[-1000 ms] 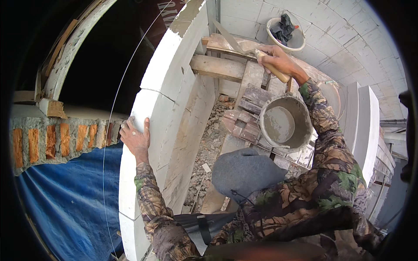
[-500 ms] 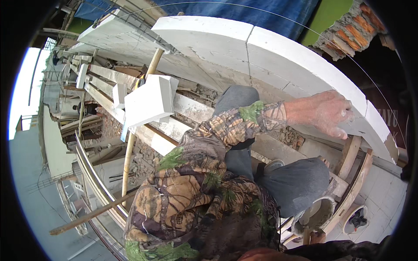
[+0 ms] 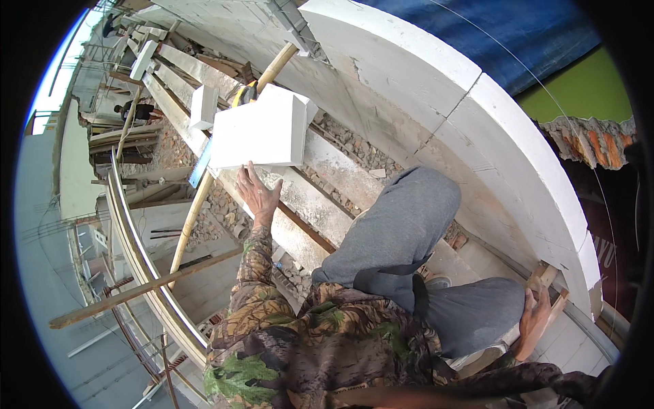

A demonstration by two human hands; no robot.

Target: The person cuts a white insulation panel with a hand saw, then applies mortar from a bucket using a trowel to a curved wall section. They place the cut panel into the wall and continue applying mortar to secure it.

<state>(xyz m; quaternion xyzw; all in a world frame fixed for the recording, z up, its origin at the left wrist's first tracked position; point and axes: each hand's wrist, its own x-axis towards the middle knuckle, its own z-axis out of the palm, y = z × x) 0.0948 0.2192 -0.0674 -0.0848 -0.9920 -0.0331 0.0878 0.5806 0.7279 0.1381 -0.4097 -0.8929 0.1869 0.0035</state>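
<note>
1. Moved since half a second ago: the left hand, then beside the wall, is now at the large block. The view has turned as well.

2. Block position: above the planks, off the wall and well apart from it. Its full support underneath is hidden. A small block sits just beyond; a blue strip shows at its near left corner.

3. Done, as far as visible: the wall stands in closely fitted white pieces, joints visible, top face bare white along most of its length.

4. Left, judged from present positions: the large and small blocks are loose, neither set into the wall.

5. Left arm: reaching forward, elbow slightly bent. Fingers are spread, thumb apart, tips at the block's near lower edge. No grip is seen; firm contact cannot be confirmed.

6. Right hand: low, beside the right knee and near a timber end, fingers pointing up. Whether it grasps anything cannot be told.
</note>
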